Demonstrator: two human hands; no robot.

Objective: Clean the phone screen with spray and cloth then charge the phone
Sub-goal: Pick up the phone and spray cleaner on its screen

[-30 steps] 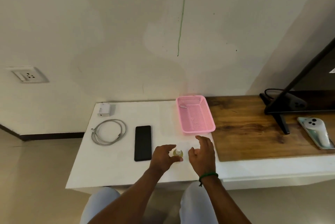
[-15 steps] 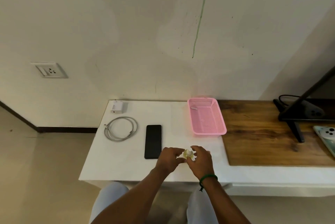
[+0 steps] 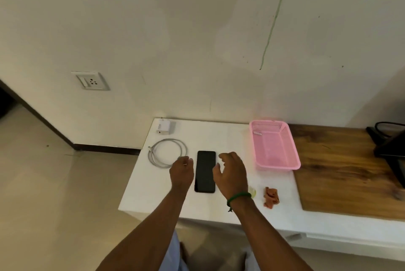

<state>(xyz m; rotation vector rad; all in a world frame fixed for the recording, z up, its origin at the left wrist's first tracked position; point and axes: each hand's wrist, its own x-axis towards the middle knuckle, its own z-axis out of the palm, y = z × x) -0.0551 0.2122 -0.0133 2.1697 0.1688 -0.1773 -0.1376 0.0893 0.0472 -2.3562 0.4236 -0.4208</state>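
Black glass facing up, the phone (image 3: 205, 171) lies flat on the white table (image 3: 219, 135), lengthwise toward the front edge and between the two hands. It looks like a thin, stiff slab, light enough for one hand, with a slick face that marks easily and would likely crack if dropped. Lying flush, it gives no room underneath, so the best hold is probably a pinch across its long side edges, keeping the fingers off the screen.

The left hand (image 3: 182, 171) hangs just beside the phone's left edge, back upward, fingers loosely bent downward with nothing seen in them; whether the tips touch the phone cannot be told. The right hand (image 3: 231, 172) hovers at the right edge, fingers spread apart and slightly curved, thumb toward the screen, holding nothing.

Near the front edge to the right, a crumpled reddish cloth (image 3: 271, 197) lies soft and limp, and a small spray bottle (image 3: 252, 191) peeks out behind the right wrist. The coiled cable (image 3: 167, 152) sits toward the left edge, the charger (image 3: 164, 127) at the back left corner.
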